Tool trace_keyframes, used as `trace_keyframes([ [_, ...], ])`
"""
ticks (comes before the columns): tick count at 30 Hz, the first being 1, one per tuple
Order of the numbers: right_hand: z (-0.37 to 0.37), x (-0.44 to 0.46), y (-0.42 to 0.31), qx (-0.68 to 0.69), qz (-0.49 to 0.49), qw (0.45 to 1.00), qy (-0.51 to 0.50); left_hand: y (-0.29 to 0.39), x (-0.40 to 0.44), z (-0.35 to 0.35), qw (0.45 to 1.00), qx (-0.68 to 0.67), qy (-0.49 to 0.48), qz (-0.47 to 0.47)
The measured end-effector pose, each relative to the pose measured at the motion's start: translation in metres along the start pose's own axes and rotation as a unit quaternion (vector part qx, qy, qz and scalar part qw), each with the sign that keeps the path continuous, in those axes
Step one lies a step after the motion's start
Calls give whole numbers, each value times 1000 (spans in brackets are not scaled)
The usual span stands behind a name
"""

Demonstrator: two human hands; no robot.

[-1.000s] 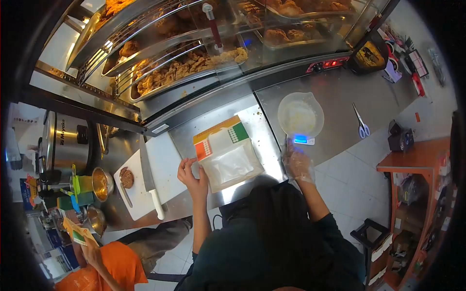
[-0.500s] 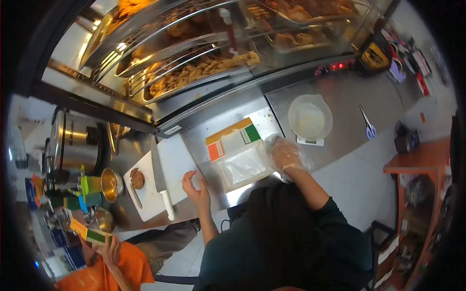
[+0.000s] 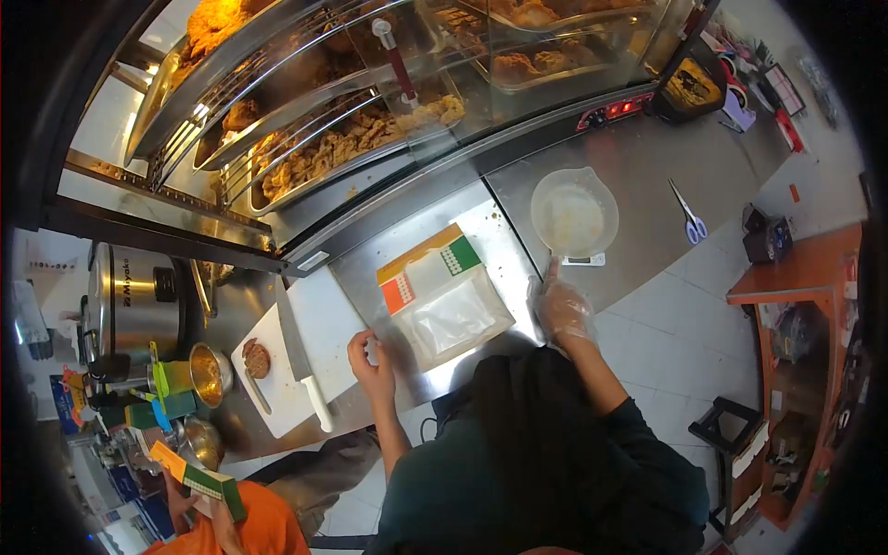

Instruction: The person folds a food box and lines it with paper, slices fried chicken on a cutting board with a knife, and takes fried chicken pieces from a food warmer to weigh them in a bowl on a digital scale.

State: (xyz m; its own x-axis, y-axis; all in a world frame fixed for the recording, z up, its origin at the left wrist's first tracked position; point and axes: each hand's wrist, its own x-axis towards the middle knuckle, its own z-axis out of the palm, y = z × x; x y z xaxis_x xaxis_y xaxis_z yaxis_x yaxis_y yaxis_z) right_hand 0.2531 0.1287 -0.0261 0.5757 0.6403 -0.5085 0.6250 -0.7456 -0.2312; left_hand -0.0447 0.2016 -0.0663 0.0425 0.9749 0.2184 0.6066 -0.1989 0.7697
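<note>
My left hand point(image 3: 372, 365) is bare and loosely curled, holding nothing, near the right edge of the white cutting board point(image 3: 326, 310). My right hand point(image 3: 566, 313) wears a clear plastic glove. Its index finger points up to the edge of the small white scale point(image 3: 585, 260); I cannot tell whether it presses it. A translucent round bowl point(image 3: 575, 211) sits on the scale. Between my hands lies a stack of clear plastic packaging point(image 3: 455, 319) with orange, white and green printed paper point(image 3: 425, 268) above it.
A knife point(image 3: 305, 356) and a browned piece of food point(image 3: 256, 361) lie on the board. Scissors point(image 3: 688, 213) rest on the right counter. A heated display case with fried food point(image 3: 342, 139) stands behind. At lower left a person in orange point(image 3: 250, 518) holds a printed box point(image 3: 199, 476).
My right hand has left the packaging stack's right edge and moved toward the scale, its index finger extended. My left hand's fingers have curled in more. The view has shifted slightly.
</note>
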Motion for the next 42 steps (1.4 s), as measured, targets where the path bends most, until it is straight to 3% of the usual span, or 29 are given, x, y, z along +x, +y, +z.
trace_keyframes([
  [5,9,16,19,3,-31,998,-50,-2,-1,10,999,-37,1,6],
  [8,18,32,41,76,-92,989,-88,1,-5,11,999,-47,1,16],
  [12,53,42,64,33,-164,985,27,2,-11,7,998,-58,4,-13],
  [14,52,41,52,-22,-127,991,36,1,-14,1,998,-60,13,-16],
  [17,-4,15,-14,-11,-205,977,-61,0,-17,-5,997,-54,19,-44],
  [19,-10,15,-57,140,-439,882,97,7,-17,-9,995,-74,20,-58],
  [21,-21,14,-120,41,-526,819,225,-1,-17,-10,997,-69,23,-30],
  [23,-8,55,-174,93,-604,735,293,-3,-17,-13,997,-72,33,-20],
  [25,-29,84,-235,-59,-511,776,366,-4,-13,-15,996,-74,49,-17],
  [27,-66,98,-273,-59,-417,855,302,1,-14,-19,994,-81,66,-39],
  [29,-97,109,-289,82,-327,938,78,3,-19,-22,994,-69,73,-49],
  [30,-101,120,-294,99,-289,951,41,1,-20,-23,995,-48,72,-42],
  [42,-73,153,-320,92,-226,970,-1,-12,-26,-34,997,-40,52,-29],
])
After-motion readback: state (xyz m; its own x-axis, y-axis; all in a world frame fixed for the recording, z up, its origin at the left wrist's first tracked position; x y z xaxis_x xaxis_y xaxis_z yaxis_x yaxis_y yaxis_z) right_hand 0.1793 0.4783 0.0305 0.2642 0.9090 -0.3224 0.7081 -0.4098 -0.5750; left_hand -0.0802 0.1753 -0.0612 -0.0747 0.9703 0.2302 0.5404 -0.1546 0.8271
